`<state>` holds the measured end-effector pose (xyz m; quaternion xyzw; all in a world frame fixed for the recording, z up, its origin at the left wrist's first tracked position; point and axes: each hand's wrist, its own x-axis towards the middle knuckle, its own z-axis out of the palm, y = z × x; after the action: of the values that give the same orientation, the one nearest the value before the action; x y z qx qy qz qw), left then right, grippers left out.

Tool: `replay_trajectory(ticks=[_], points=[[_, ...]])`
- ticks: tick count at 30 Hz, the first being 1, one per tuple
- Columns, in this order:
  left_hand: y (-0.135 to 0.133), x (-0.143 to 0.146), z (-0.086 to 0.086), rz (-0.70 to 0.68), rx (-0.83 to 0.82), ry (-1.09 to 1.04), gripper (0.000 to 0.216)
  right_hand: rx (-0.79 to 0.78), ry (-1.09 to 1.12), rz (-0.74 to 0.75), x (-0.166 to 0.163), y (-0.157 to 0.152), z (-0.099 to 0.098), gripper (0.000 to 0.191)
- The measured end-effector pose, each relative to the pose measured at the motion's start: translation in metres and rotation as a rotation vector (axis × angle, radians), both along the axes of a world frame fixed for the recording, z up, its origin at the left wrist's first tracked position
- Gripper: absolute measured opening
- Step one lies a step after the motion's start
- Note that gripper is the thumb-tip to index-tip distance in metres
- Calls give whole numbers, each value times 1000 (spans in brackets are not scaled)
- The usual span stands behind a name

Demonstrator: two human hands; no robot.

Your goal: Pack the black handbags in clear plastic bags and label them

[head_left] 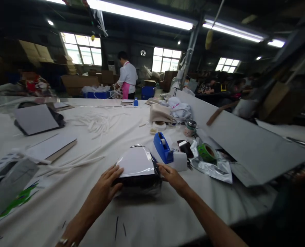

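Observation:
In front of me on the white-covered table lies a black package in clear plastic, a white sheet on its top face. My left hand is closed around its left edge, fingertips over the sheet and thumb along the near side. At the right edge, my right hand grips the dark side of the package with its fingers. What exactly is inside the plastic I cannot make out. Just beyond my right hand stands a blue tape dispenser with a white base.
To the right lie a phone, a green tape roll on silver film and a jar. A beige bag sits farther back. On the left are boards, white strips and another dark package. A co-worker stands beyond the table.

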<state>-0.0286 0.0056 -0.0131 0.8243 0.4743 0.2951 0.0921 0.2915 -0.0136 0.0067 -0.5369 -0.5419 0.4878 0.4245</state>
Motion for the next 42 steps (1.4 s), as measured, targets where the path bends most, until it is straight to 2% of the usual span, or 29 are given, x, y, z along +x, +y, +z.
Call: replay_trajectory(ticks=[3, 5, 7, 9, 12, 15, 17, 19, 22, 25, 27, 29, 31, 33, 37, 39, 42], points=[[-17, -17, -1, -3, 83, 49, 50, 82, 4, -3, -4, -5, 5, 56], [-19, -19, -1, -5, 107, 82, 52, 56, 100, 26, -1, -5, 5, 57], [-12, -15, -2, -1, 102, 109, 53, 13, 138, -10, 9, -2, 2, 59], [3, -8, -4, 27, 94, 117, 54, 48, 3, -175, 29, 3, -1, 54], [25, 0, -5, 70, 83, 134, 53, 137, -242, -492, 76, 10, -7, 46], [26, 13, 5, 99, 143, 138, 55, 100, -286, -638, 124, 15, -15, 44], [13, 29, 18, 86, 199, 77, 53, 49, -265, -628, 143, 18, -22, 45], [-6, 54, 33, 5, 177, -16, 46, 15, -217, -553, 149, 22, -28, 47], [-36, 97, 50, -233, -62, -103, 38, 25, -135, -435, 142, 28, -33, 51], [-53, 139, 48, -382, -428, -222, 35, 67, -75, -346, 135, 22, -28, 53], [-54, 163, 33, -425, -738, -356, 40, 82, -56, -258, 134, 9, -23, 53], [-51, 183, 12, -426, -1080, -549, 53, 88, -45, -182, 136, -9, -17, 51], [-46, 201, -10, -359, -1391, -774, 66, 63, -41, -121, 137, -30, -14, 50], [-42, 217, -28, -274, -1608, -953, 73, 7, -53, -50, 137, -51, -15, 49], [-42, 239, -45, -248, -1845, -1039, 74, -13, -57, 55, 136, -86, -27, 60], [-46, 245, -46, -240, -1900, -1077, 71, 9, -38, 49, 135, -98, -36, 67], [-57, 248, -46, -204, -1901, -1147, 62, 7, -32, -7, 131, -112, -47, 64]])
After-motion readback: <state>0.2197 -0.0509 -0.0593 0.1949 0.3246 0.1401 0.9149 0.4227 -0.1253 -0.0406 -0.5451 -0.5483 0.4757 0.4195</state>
